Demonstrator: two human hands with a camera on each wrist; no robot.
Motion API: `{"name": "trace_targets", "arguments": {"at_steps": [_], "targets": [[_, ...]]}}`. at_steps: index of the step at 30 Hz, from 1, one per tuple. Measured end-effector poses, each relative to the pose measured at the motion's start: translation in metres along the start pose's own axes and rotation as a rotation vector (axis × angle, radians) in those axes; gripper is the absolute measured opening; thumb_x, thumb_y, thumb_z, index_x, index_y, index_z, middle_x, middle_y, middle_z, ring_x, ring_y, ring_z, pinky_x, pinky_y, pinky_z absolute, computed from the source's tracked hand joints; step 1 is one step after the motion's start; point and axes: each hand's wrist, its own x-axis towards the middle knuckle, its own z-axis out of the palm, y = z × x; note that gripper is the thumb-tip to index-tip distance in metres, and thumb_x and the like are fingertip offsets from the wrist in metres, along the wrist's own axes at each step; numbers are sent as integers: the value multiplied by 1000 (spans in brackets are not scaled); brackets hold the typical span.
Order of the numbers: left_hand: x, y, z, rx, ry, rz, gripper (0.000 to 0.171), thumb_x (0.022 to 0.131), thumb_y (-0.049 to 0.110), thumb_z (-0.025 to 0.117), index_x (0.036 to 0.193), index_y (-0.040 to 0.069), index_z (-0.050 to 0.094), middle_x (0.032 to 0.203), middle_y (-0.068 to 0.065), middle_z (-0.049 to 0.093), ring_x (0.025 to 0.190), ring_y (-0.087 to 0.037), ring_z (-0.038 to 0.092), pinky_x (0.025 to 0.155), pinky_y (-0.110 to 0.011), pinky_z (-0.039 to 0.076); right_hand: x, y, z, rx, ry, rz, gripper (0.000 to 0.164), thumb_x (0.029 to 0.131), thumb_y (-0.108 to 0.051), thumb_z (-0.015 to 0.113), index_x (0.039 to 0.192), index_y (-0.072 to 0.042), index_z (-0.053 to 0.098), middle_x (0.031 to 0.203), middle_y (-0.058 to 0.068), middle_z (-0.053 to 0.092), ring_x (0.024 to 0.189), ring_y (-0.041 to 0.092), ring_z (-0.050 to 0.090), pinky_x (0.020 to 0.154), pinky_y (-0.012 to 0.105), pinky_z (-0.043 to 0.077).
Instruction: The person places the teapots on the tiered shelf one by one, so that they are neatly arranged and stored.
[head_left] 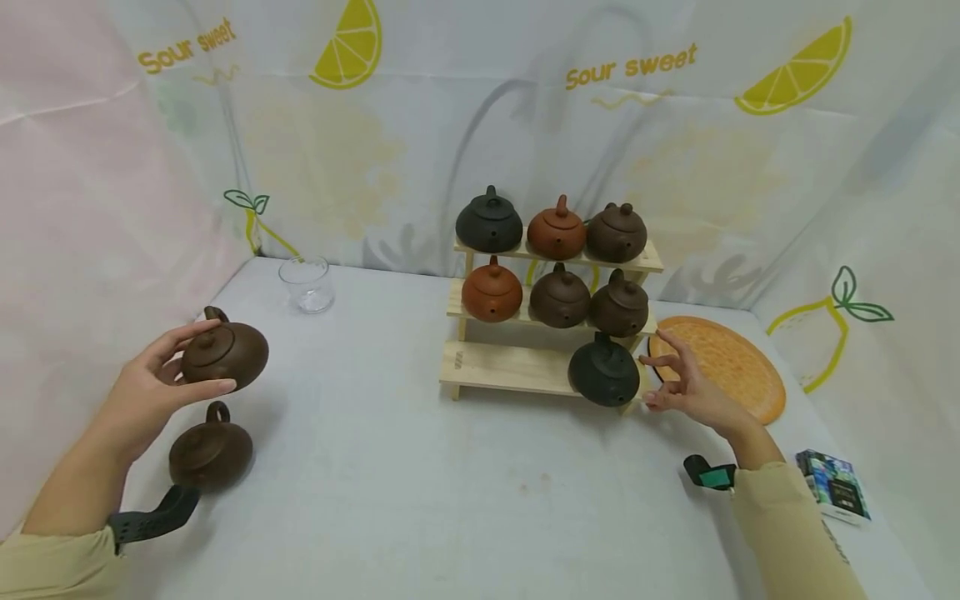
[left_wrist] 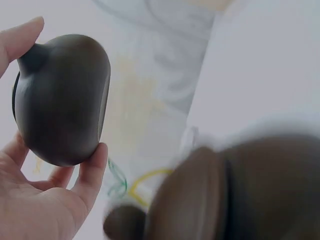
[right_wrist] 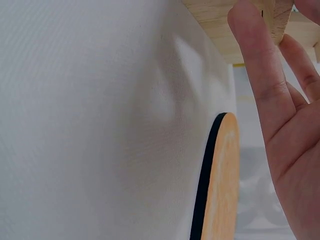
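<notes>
My left hand (head_left: 161, 367) holds a dark brown teapot (head_left: 228, 354) in the air, thumb and fingers about its sides. The left wrist view shows this teapot (left_wrist: 65, 100) between thumb and fingertips. Below it on the table stands a second brown teapot (head_left: 212, 454), blurred and close in the left wrist view. My right hand (head_left: 693, 392) is at the right end of the wooden three-tier rack (head_left: 517, 367), fingers spread and extended, holding nothing. Beside it, a black teapot (head_left: 603, 372) sits on the lowest tier's right end. Whether the fingertips touch the rack, I cannot tell.
Three teapots, black (head_left: 489, 227), reddish (head_left: 557, 235) and brown (head_left: 617, 235), stand on the top tier. The middle tier holds a reddish teapot (head_left: 492, 293) and two brown ones. A clear glass (head_left: 309, 287), round orange-brown board (head_left: 723, 358) and small box (head_left: 834, 487) lie around.
</notes>
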Motion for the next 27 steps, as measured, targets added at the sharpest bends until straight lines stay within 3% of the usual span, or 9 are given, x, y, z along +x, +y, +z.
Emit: {"name": "trace_targets", "arguments": {"at_steps": [7, 16, 27], "targets": [[8, 20, 32, 9, -24, 61, 70, 82, 3, 70, 140, 27, 39, 131, 5, 35, 111, -2, 40, 76, -9, 40, 0, -2, 1, 10, 1, 7, 96, 87, 6, 60, 147, -32, -5, 137, 34, 19, 69, 29, 62, 70, 30, 54], [20, 35, 67, 7, -70, 126, 69, 77, 5, 75, 137, 23, 46, 126, 4, 41, 98, -7, 49, 69, -16, 46, 1, -2, -1, 10, 3, 13, 95, 87, 4, 61, 147, -30, -4, 136, 33, 20, 71, 29, 62, 71, 30, 54], [32, 46, 108, -57, -179, 147, 71, 71, 9, 81, 134, 16, 48, 129, -1, 44, 105, -16, 49, 80, -19, 45, 1, -2, 0, 5, 7, 36, 96, 87, 3, 61, 147, -32, -6, 138, 32, 20, 71, 29, 62, 72, 30, 53]]}}
